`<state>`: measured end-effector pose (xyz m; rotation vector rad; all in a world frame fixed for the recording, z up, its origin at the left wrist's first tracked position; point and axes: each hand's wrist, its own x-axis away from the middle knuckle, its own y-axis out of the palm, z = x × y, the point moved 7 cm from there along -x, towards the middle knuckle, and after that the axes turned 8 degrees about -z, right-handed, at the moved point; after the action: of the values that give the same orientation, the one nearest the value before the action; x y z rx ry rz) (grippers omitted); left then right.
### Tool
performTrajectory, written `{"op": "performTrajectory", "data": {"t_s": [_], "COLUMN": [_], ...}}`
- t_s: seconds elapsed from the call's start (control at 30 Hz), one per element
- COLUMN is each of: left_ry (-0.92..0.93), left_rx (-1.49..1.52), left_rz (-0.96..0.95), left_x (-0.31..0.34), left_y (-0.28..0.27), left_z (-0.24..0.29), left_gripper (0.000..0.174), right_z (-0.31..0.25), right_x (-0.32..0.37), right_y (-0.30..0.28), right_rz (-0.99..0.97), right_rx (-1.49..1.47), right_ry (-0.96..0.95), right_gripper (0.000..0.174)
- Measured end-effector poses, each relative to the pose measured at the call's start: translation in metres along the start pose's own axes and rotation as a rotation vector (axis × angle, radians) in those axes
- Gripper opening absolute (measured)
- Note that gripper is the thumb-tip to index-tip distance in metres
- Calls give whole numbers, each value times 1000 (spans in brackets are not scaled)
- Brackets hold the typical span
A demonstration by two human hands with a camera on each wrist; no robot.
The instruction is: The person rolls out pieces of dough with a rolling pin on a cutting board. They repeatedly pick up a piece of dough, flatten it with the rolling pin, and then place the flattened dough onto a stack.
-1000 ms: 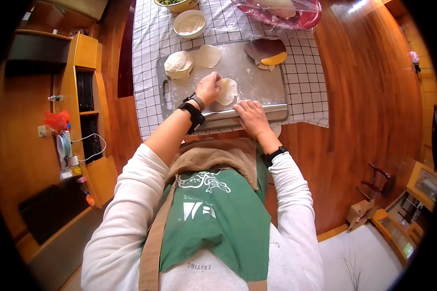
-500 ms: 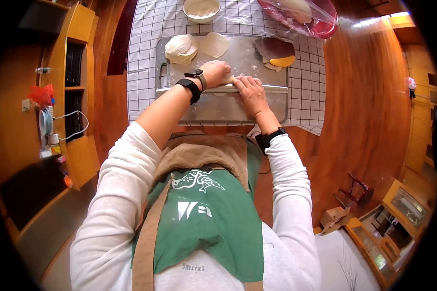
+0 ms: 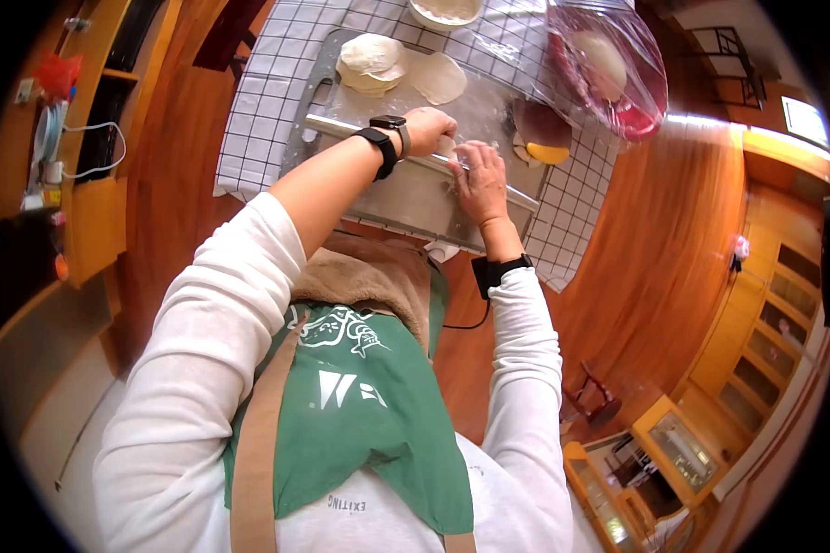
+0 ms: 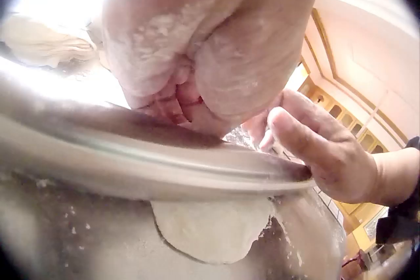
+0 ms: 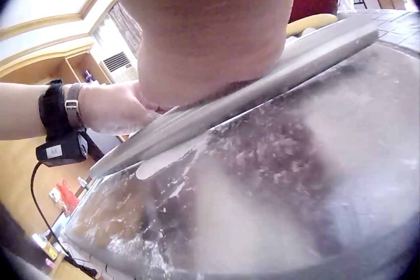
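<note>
A thin metal rolling pin lies across a floury metal board. My right hand rests on the pin, fingers extended over it. Just left of it, behind the pin, my left hand has curled fingers and pinches the far edge of a round dough piece; the fingertips are mostly hidden. The near part of this dough shows flat under and in front of the pin.
On the board's far left stands a stack of dough rounds, with a single round beside it. A dark item with a yellow scraper lies at the right. Beyond are a white bowl and a red basin under plastic film.
The pin has moved from the board's near edge across the dough, and the left hand has gone from beside the round to its far edge. The head view has shifted and tilted.
</note>
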<state>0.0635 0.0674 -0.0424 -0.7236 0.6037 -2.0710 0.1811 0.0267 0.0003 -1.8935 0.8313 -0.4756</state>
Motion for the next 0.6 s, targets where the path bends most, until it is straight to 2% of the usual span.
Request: {"op": "performTrajectory", "data": {"t_s": [0.07,0.1,0.17,0.2,0.23,0.3,0.33,0.37,0.43,0.47,0.57,0.6], "left_ry": [-9,-18,22,17,8,26,32,28,-32,28,-5,-17], "left_rx": [11,14,145,160,171,103,174,177,196,195,198,186], "left_rz": [-13,-3,40,51,39,60,10,10,66,100,122,84], "left_x": [-2,-1,0,3,6,2,2,3,4,2,5,7], "left_y": [-2,-2,-4,-6,2,-5,-4,-3,-9,-5,-4,-3], "left_z": [-1,-2,-3,-3,-2,0,-2,-3,-4,-8,-8,-6], "left_gripper": [18,18,18,16,16,14,18,18,23,26,25,26], "right_z": [11,8,12,17,13,9,9,14,23,30,22,15], "right_x": [-16,-27,-41,-41,-31,-22,-20,-25,-46,-50,-21,-4], "right_y": [-4,1,1,9,15,21,26,27,9,5,20,28], "right_rz": [174,169,336,266,250,173,107,103,245,223,221,141], "right_rx": [64,62,220,214,208,244,266,264,225,138,149,150], "right_ry": [194,182,404,466,474,480,462,460,506,610,620,660], "right_gripper": [28,28,31,46,46,59,68,68,70,72,74,75]}}
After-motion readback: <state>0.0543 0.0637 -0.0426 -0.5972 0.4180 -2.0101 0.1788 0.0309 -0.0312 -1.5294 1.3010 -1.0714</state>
